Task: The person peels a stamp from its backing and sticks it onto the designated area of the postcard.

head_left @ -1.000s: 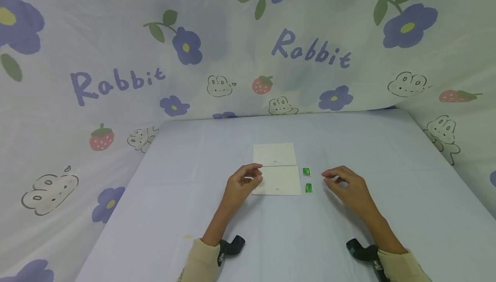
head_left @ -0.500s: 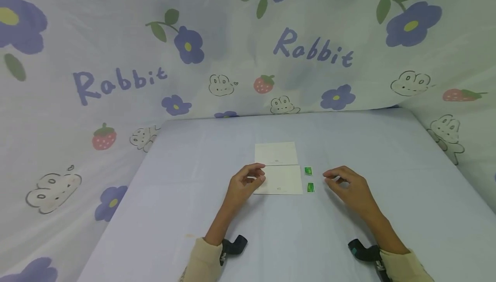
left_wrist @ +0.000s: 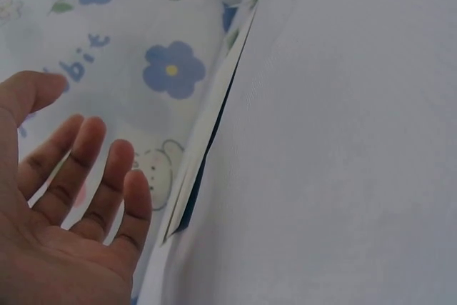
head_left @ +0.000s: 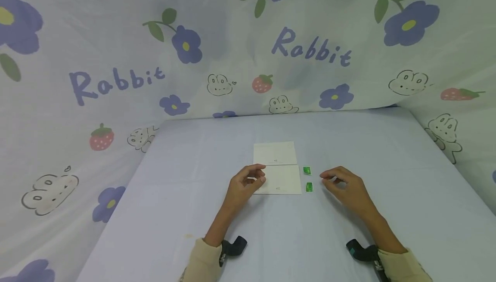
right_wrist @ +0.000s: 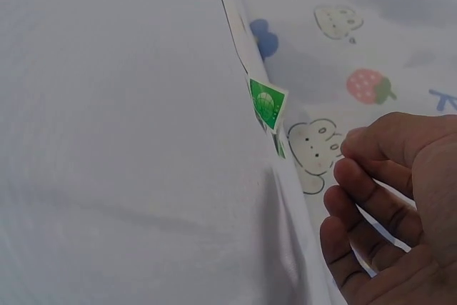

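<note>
Two cream paper cards, which may be envelopes, lie one beyond the other at mid-table: the far card (head_left: 274, 153) and the near card (head_left: 280, 178). My left hand (head_left: 241, 187) hovers at the near card's left edge, fingers loosely bent and holding nothing; its fingertips cover part of that card. Just right of the cards lie two small green stamps with white borders, the far stamp (head_left: 307, 170) and the near stamp (head_left: 309, 187). My right hand (head_left: 350, 189) is right of the stamps, apart from them, with relaxed fingers. In the right wrist view one stamp (right_wrist: 267, 103) looks curled up.
A pale cloth covers the table (head_left: 174, 200). Behind and at the sides hangs a curtain (head_left: 232, 58) printed with flowers, rabbits and strawberries. Black camera mounts (head_left: 234, 246) sit at both wrists, beside beige sleeves (head_left: 203, 258).
My left hand has shifted very slightly right over the near card. My right hand has come marginally closer to the stamps. Cards and stamps have stayed put.
</note>
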{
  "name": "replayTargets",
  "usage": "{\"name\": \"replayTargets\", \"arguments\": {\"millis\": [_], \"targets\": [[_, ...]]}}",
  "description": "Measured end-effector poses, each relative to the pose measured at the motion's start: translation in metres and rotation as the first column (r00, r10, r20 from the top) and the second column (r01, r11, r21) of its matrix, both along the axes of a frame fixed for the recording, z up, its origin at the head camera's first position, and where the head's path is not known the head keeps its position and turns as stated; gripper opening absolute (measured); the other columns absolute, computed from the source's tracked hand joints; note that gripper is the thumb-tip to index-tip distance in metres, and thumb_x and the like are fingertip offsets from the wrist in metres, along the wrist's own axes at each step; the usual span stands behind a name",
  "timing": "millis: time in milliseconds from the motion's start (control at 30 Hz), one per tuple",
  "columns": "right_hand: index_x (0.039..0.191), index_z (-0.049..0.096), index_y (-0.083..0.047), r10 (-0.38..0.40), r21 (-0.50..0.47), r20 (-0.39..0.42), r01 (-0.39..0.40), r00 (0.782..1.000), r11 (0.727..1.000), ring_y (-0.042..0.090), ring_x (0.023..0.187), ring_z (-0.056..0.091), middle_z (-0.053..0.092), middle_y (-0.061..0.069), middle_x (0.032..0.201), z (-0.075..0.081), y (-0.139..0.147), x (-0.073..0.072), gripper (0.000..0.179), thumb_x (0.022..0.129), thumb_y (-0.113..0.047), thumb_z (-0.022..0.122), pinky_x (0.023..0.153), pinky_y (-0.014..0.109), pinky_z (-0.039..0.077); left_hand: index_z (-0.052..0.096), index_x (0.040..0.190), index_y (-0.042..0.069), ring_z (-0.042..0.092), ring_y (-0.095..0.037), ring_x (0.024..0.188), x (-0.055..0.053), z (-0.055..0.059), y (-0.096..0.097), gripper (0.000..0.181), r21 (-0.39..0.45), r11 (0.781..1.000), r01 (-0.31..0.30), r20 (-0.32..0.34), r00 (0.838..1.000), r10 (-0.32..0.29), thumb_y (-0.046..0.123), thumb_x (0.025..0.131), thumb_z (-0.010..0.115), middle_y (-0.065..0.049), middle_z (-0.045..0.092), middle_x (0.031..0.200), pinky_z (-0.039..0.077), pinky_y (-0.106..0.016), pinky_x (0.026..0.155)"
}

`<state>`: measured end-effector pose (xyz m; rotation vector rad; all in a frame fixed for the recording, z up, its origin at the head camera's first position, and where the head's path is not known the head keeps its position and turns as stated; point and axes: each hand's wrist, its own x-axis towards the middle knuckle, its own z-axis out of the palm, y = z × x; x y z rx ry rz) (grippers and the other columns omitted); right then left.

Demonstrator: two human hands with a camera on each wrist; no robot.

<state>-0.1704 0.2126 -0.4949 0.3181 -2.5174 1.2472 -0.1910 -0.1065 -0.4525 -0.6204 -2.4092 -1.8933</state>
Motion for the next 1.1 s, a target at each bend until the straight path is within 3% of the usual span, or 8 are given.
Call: {"name": "replayTargets", "arguments": {"millis": [433, 667, 800, 1100], "targets": [[0.102, 0.075, -0.008, 0.027, 0.023, -0.061, -0.026, 0.998, 0.999, 0.01, 0.092, 0.062, 0.067, -0.006, 0.102, -0.004, 0.001, -0.003, 0.018, 0.085, -0.001, 0.078, 0.077, 0.02, 0.051, 0.065, 0.125, -0.001, 0.062, -0.025, 0.102, 0.002, 0.003, 0.004, 0.031, -0.03, 1.0, 0.002, -0.01, 1.0, -0.002, 0.009, 0.096, 0.068, -0.013, 0.065, 0.105, 0.052, -0.044, 0.087], [0.101, 0.075, -0.007, 0.045, 0.018, -0.068, -0.044, 0.997, 0.999, 0.013, 0.09, 0.062, 0.068, -0.004, 0.101, -0.004, -0.001, -0.003, 0.018, 0.085, 0.0, 0.078, 0.077, 0.018, 0.05, 0.066, 0.127, 0.008, 0.062, -0.022, 0.102, -0.014, -0.034, 0.002, 0.033, -0.024, 1.0, -0.016, -0.027, 1.0, 0.015, 0.015, 0.095, 0.071, -0.007, 0.066, 0.106, 0.052, -0.042, 0.086], [0.1, 0.075, -0.007, 0.048, 0.024, -0.07, -0.047, 0.996, 0.999, 0.013, 0.09, 0.062, 0.068, -0.004, 0.101, -0.004, -0.001, -0.004, 0.018, 0.085, 0.001, 0.078, 0.077, 0.018, 0.05, 0.067, 0.125, 0.015, 0.062, -0.017, 0.101, -0.014, -0.037, 0.001, 0.032, -0.021, 1.0, -0.015, -0.041, 0.999, 0.014, 0.021, 0.095, 0.072, -0.001, 0.066, 0.104, 0.052, -0.038, 0.084], [0.099, 0.075, -0.005, 0.068, 0.029, -0.109, -0.065, 0.992, 0.997, 0.013, 0.088, 0.063, 0.068, -0.003, 0.099, -0.007, 0.0, -0.004, 0.021, 0.081, 0.005, 0.08, 0.076, 0.018, 0.051, 0.068, 0.124, 0.017, 0.062, -0.016, 0.101, -0.014, -0.036, 0.002, 0.03, -0.025, 1.0, -0.001, -0.044, 0.999, 0.0, 0.023, 0.095, 0.072, 0.001, 0.067, 0.104, 0.052, -0.035, 0.084]]}}
